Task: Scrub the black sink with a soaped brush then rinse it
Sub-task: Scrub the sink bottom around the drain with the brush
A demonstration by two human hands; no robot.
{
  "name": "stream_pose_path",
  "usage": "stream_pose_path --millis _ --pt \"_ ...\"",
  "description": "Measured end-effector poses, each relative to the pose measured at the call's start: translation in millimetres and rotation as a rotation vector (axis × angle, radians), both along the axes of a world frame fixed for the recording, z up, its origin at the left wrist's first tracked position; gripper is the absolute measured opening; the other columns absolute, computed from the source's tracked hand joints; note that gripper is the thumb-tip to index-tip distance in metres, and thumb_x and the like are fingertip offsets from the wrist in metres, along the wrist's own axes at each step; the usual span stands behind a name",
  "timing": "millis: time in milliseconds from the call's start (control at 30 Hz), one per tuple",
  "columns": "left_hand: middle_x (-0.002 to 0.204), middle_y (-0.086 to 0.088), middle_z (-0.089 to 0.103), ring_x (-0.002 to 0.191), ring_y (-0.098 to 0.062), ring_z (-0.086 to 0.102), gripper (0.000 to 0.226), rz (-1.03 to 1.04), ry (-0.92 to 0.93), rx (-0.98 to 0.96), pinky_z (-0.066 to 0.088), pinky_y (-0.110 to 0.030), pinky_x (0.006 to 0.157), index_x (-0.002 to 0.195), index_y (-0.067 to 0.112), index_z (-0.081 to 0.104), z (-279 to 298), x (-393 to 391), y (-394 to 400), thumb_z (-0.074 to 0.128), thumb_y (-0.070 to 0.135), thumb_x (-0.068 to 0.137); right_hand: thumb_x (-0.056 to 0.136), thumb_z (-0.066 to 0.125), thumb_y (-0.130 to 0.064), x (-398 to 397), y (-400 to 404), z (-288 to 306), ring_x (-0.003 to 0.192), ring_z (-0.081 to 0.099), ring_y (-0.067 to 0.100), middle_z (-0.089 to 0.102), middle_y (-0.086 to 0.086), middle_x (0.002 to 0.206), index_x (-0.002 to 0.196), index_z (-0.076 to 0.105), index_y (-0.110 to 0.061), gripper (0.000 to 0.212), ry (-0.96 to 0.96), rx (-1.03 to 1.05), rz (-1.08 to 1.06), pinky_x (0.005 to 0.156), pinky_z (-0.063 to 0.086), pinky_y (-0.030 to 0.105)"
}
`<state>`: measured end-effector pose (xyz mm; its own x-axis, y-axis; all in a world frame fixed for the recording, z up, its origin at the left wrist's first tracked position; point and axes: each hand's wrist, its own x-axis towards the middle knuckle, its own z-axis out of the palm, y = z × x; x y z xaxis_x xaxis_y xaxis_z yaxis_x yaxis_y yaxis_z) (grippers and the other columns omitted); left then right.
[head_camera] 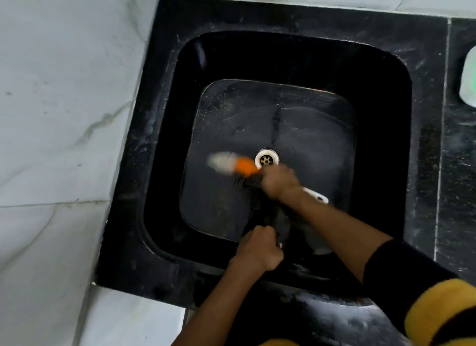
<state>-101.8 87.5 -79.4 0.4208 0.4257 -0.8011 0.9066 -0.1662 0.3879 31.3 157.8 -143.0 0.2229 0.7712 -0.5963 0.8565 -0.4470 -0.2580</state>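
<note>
While the sink (280,129) floor is scrubbed, one brush (233,163) is gripped in the curled right hand (279,183), its blurred bristles laid just left of the single drain (267,159), presumably to work soap there. One left hand (257,247) is clenched at the near rim, likely for bracing; what it pinches cannot be told.

Motion-blurred brush (233,163); pale container (467,75) cut off at right edge.
</note>
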Motion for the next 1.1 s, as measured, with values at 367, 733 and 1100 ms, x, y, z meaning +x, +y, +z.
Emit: stream_pose_path --millis 367,733,1100 --pt "0.117 -0.018 0.065 0.109 -0.038 0.061 0.029 0.051 0.074 0.115 0.05 -0.04 0.087 0.108 0.007 0.064 14 -12 21 0.055 0.028 0.09 0.093 0.047 -0.027 -24 -9 13 0.107 0.062 0.034 0.064 0.017 0.116 0.112 0.065 -0.012 0.031 -0.015 -0.055 0.403 0.087 0.049 0.038" --pt "0.115 -0.016 0.063 0.106 -0.036 0.062 0.027 0.079 0.115 0.196 0.048 -0.036 0.081 0.109 0.008 0.062 27 -53 33 0.054 0.027 0.091 0.087 0.052 -0.039 3 -77 25 0.102 0.065 0.03 0.067 0.01 0.112 0.108 0.067 -0.018 0.033 -0.013 -0.203 0.546 0.084 0.051 0.035" --pt "0.105 -0.019 0.065 0.093 -0.038 0.063 0.03 0.146 0.093 0.202 0.055 -0.044 0.078 0.094 0.007 0.061 23 -70 36 0.051 0.036 0.092 0.087 0.049 -0.031 55 -66 48 0.1 0.066 0.027 0.068 0.003 0.111 0.107 0.065 -0.023 0.027 -0.183 -0.321 0.77 0.083 0.054 0.035"
